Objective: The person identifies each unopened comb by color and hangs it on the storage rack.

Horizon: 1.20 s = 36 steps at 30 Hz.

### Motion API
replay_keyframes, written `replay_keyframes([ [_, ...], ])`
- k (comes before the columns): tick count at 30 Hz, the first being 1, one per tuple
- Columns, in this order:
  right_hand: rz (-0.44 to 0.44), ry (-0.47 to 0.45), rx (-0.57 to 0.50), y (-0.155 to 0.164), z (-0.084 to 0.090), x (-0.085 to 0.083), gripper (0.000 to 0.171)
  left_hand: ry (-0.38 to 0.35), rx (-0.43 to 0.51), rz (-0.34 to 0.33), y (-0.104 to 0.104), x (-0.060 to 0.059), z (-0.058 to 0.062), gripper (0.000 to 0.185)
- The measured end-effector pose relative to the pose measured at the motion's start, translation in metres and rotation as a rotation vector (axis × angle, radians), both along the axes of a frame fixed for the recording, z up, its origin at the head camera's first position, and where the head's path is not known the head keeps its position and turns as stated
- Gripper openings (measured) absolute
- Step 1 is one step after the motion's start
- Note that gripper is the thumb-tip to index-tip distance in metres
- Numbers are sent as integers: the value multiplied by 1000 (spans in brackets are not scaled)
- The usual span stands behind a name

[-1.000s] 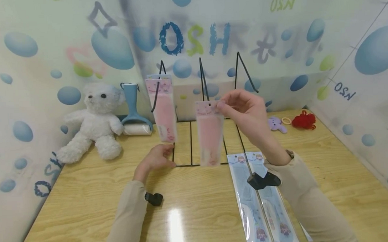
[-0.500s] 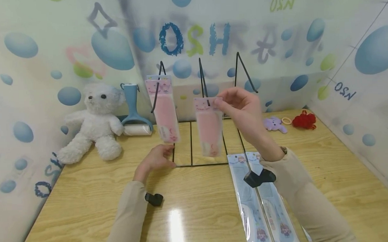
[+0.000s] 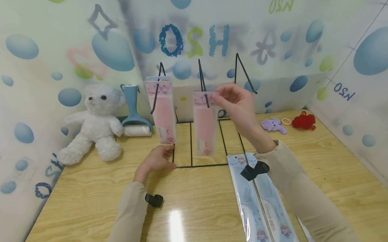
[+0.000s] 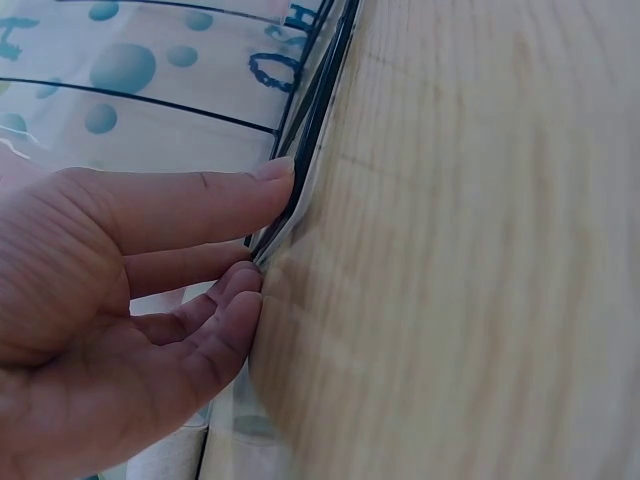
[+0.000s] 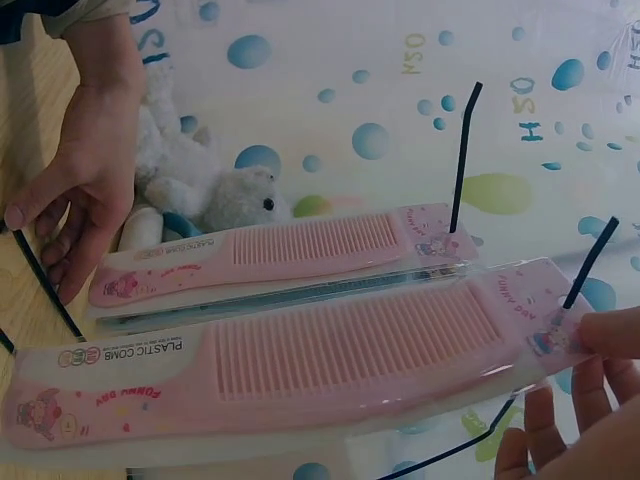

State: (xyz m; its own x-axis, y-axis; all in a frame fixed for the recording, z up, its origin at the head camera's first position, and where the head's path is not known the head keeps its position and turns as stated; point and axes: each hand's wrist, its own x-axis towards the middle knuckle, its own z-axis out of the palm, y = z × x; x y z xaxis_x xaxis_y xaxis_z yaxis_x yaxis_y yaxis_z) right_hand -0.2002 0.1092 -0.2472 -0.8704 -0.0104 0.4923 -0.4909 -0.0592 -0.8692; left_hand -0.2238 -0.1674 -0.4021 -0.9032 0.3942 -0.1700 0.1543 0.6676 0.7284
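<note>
A pink comb (image 5: 350,345), wide-toothed in clear packaging, is threaded by its header on the middle hook of the black wire rack (image 3: 200,166) — hiding part of its base. The right hand (image 3: 239,103), cropped in its wrist view, pinches the header; the left hand (image 3: 155,159) grips the rack's near-left corner.

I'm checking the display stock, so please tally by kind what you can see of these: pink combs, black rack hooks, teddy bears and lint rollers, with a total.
Pink combs: 2
Black rack hooks: 3
Teddy bear: 1
Lint roller: 1
Total: 7
</note>
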Motion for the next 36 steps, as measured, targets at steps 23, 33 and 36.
replay_keyframes([
  [23, -85, -52, 27, -5, 3, -37, 6, 32, 0, -19, -1, -1, 0, 72],
  [33, -132, -78, 51, -8, 7, -52, 13, 25, 12, -17, -1, 0, 1, 71],
  [36, -161, -87, 63, -10, 8, -58, 14, 23, 16, -15, 0, 1, 2, 71],
])
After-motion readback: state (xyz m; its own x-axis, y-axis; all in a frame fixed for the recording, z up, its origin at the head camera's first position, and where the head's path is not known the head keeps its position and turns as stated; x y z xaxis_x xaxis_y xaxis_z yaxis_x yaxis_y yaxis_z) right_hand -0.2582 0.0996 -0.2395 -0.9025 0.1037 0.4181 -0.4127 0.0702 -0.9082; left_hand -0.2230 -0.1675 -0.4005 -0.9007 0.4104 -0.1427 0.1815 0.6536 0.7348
